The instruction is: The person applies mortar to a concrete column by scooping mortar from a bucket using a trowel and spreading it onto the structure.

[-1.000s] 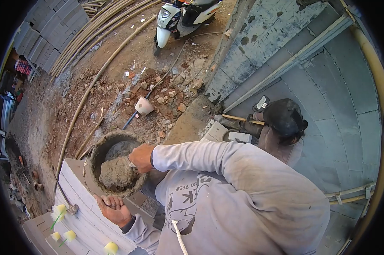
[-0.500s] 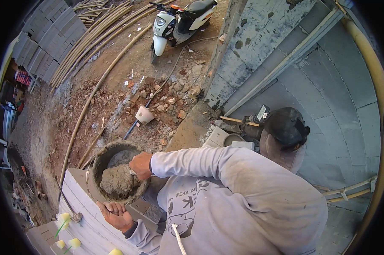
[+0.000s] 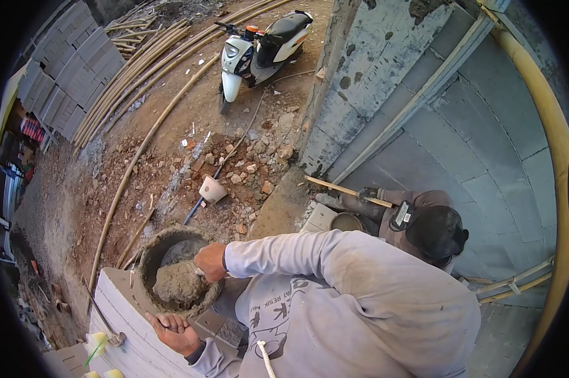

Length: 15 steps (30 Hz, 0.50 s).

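My right hand (image 3: 210,261) is closed round the handle of a trowel (image 3: 199,271), whose blade is hidden under wet mortar (image 3: 178,285). This mortar lies inside a round, mortar-crusted bucket (image 3: 147,257). Beside the bucket's near rim is my left hand (image 3: 176,332), fingers curled and thumb stretched out; whether it grips anything is hidden. Under and beside it runs the top of a pale block wall (image 3: 142,327). A hammer-like tool with a long thin handle (image 3: 116,339) lies on those blocks, left of my left hand.
A co-worker in a dark cap (image 3: 437,232) crouches at right with a wooden stick (image 3: 347,190), near another bucket (image 3: 347,222). A scooter (image 3: 259,53), bamboo poles (image 3: 147,133), stacked blocks (image 3: 76,66) and rubble (image 3: 234,167) lie beyond. A grey block wall (image 3: 486,157) rises at right.
The co-worker's head has moved right and down, and the stick has shifted left. The view has tilted slightly. My hands keep nearly the same places at the bucket.
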Available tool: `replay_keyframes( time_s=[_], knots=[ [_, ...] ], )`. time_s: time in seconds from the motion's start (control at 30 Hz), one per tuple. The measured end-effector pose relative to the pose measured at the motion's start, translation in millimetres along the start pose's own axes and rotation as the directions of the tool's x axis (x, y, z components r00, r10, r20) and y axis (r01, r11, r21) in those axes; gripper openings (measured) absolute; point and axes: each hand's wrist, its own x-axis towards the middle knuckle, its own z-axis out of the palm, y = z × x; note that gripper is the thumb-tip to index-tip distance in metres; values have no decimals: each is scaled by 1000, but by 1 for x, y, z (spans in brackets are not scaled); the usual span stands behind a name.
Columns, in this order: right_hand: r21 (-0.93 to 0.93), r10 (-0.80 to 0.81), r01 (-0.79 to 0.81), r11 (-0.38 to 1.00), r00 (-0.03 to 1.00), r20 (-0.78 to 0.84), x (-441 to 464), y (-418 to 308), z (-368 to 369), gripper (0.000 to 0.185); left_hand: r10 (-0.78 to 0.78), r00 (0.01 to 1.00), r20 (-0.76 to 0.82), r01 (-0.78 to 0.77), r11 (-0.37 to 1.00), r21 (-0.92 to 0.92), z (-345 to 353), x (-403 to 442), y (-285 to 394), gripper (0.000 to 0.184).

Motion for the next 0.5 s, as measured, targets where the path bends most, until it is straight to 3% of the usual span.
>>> replay_keyframes(
  time_s=[0.5],
  knots=[
    [22, -56, 57, 998, 997, -59, 5, 0, 15, 22, -17, 999, 46, 19, 998, -52, -8, 1, 0, 44]
  ],
)
